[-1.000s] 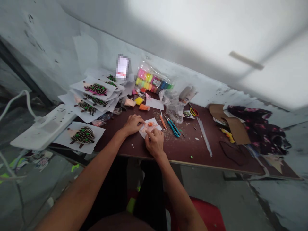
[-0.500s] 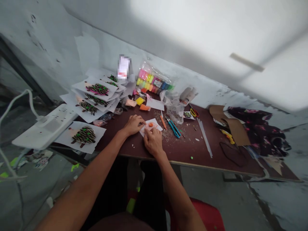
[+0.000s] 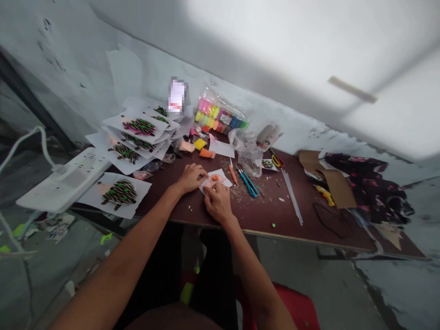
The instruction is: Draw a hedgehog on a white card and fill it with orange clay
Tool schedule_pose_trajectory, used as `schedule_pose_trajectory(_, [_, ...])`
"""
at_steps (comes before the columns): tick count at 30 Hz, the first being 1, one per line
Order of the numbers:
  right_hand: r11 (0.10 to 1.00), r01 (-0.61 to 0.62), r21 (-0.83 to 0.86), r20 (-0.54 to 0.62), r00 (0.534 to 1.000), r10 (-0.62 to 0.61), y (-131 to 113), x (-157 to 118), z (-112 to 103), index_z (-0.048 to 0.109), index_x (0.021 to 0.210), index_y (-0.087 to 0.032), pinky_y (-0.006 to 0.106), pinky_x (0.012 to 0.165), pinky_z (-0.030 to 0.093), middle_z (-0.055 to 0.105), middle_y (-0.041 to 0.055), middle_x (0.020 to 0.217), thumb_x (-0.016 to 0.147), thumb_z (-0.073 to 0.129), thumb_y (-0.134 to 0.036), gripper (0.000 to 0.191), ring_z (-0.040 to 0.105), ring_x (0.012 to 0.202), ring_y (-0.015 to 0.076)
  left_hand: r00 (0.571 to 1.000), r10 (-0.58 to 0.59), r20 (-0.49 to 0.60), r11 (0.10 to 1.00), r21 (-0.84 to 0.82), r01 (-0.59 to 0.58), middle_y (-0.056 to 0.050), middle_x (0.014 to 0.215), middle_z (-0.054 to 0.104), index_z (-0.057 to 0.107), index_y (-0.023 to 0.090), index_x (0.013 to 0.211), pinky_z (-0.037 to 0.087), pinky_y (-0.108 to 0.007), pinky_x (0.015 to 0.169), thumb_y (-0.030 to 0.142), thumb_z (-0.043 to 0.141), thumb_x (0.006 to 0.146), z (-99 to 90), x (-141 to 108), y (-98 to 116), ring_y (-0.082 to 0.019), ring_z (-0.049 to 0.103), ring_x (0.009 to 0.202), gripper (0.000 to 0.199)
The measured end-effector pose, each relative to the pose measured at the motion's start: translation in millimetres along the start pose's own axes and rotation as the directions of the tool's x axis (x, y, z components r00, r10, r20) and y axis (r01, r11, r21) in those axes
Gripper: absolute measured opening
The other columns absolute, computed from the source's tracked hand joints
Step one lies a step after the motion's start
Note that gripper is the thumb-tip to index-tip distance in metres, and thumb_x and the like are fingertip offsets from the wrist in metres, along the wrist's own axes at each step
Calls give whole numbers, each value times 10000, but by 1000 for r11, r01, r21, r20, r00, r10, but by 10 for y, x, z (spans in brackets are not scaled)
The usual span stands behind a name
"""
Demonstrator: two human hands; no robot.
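Note:
My hands work at a small white paper card on a dark red-brown tabletop. The card bears an orange outline drawing with a small dab of orange clay. My right hand covers the card's lower part, its fingers pinched on the paper. My left hand lies flat to the left, fingertips at the card's edge. Whatever lies under my right fingers is hidden.
Above the card lie lumps of orange clay and yellow clay. Teal-handled snips and an orange craft knife lie to the right among crumbs. Clay hedgehog pictures on paper are stacked left, beside a white power strip.
My right hand has shifted slightly left, covering more of the orange dab. The view has tilted a little; my left hand has hardly moved.

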State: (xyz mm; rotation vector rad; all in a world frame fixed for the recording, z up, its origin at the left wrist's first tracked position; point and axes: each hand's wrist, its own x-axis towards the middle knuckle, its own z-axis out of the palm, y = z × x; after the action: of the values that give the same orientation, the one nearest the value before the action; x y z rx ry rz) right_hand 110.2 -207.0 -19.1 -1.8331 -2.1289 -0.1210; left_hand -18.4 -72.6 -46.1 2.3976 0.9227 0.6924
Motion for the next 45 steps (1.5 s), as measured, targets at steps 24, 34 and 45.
schedule_pose_trajectory(24, [748, -270, 606, -193, 862, 468, 148, -101, 141, 569, 963, -185, 261, 646, 444, 686, 43, 805, 941, 502, -380, 207, 614, 680, 165, 999, -17, -33, 999, -35, 16, -50, 967, 713, 759, 240, 885, 393, -389, 867, 198, 557, 787, 4, -5, 11, -238, 564, 933, 229])
schedule_pose_trajectory(34, [859, -135, 494, -229, 933, 278, 149, 126, 47, 694, 1068, -179, 279, 752, 476, 695, 86, 976, 927, 480, -238, 264, 608, 833, 175, 991, -27, -128, 989, -145, 8, -40, 977, 733, 741, 218, 888, 424, -385, 906, 178, 540, 800, -24, 5, 28, -217, 599, 932, 222])
schedule_pose_trajectory(45, [872, -185, 453, -198, 933, 301, 54, 362, 14, 689, 986, -194, 257, 662, 445, 647, 28, 854, 902, 547, -225, 168, 550, 679, 138, 998, -53, -41, 742, -671, 12, -66, 900, 768, 757, 153, 912, 520, -298, 760, 398, 677, 773, -130, 0, 171, -203, 680, 824, 293])
